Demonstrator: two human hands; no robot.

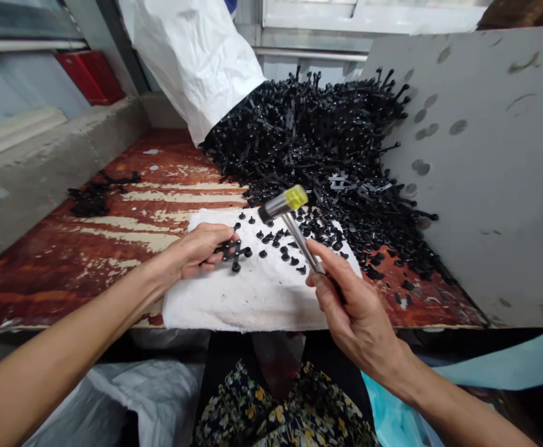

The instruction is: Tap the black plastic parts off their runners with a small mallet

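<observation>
My left hand [203, 248] pinches a black branched plastic part [236, 251] over the left side of a white cloth [243, 304]. The part has thin arms with round ends. In my right hand [352, 298] is a small mallet [294, 226], gripped by its handle and raised above the cloth. Its head has a black face on one end and a yellow face on the other. Many small black plugs [285, 248] lie scattered on the cloth between my hands, most of them standing on their wide round bases.
A big heap of black plastic parts [308, 143] spills from a white sack [201, 56] at the back. A smaller pile of black parts [97, 195] sits at left on the worn red tabletop [126, 242]. A grey spotted panel [485, 167] walls the right side.
</observation>
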